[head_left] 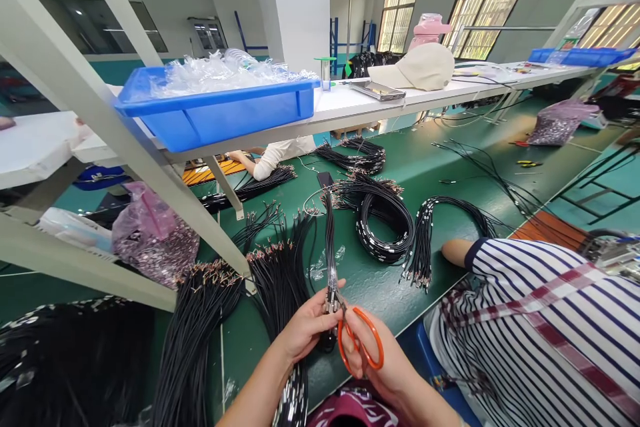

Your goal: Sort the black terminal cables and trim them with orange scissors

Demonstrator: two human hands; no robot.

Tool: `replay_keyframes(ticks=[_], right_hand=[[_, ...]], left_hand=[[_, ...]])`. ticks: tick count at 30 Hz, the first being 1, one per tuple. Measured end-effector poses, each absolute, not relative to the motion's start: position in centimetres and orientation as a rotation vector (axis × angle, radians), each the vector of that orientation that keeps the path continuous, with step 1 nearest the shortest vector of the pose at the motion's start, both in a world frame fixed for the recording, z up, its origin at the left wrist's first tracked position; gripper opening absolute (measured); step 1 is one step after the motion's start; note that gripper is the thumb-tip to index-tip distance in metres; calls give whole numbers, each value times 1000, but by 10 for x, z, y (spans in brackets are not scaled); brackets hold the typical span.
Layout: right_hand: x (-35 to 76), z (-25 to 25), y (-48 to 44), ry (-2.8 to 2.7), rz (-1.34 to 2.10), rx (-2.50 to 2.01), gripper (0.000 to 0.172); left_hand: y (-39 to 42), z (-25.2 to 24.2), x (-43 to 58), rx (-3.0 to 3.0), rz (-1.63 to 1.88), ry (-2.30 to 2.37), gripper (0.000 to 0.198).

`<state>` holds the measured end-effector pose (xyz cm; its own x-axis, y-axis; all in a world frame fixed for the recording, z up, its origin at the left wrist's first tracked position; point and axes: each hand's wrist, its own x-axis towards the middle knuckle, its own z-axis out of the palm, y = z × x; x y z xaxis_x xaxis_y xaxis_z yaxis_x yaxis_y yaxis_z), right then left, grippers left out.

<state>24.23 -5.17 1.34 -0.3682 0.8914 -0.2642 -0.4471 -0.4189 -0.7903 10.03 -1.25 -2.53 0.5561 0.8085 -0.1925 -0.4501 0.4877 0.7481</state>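
Observation:
My left hand [311, 324] is closed around a narrow bundle of black cables [331, 240] near its silvery ends. The bundle runs away from me over the green tabletop. In my right hand [375, 347] is a pair of scissors [376, 332] with orange handles, my fingers in the loops. The blades meet the bundle beside my left fingers; whether they are apart is hidden. Clear plastic scraps [320, 269] lie left of the bundle. A coiled cable bundle [385, 250] rests just beyond, to the right.
Thick cable bundles [283, 280] with copper ends lie to the left, by a slanted white shelf post [165, 193]. Overhead, a shelf carries a blue tray [220, 117] of clear plastic pieces. A person in a striped shirt [540, 307] sits close on my right; another person's sleeve [285, 155] shows opposite.

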Motion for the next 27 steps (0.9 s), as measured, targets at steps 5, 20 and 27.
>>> replay_keyframes(ticks=[5,20,27], right_hand=[[235,7,-53,-748,1802,-934,32],[238,4,-54,-722,1756,-964,32],[238,10,-56,-720,1742,-980,35]], left_hand=[[-12,-27,99,760,779,518,65],[-11,-33,102,844,700,591,63],[-11,-32,102,838,695,556,61]])
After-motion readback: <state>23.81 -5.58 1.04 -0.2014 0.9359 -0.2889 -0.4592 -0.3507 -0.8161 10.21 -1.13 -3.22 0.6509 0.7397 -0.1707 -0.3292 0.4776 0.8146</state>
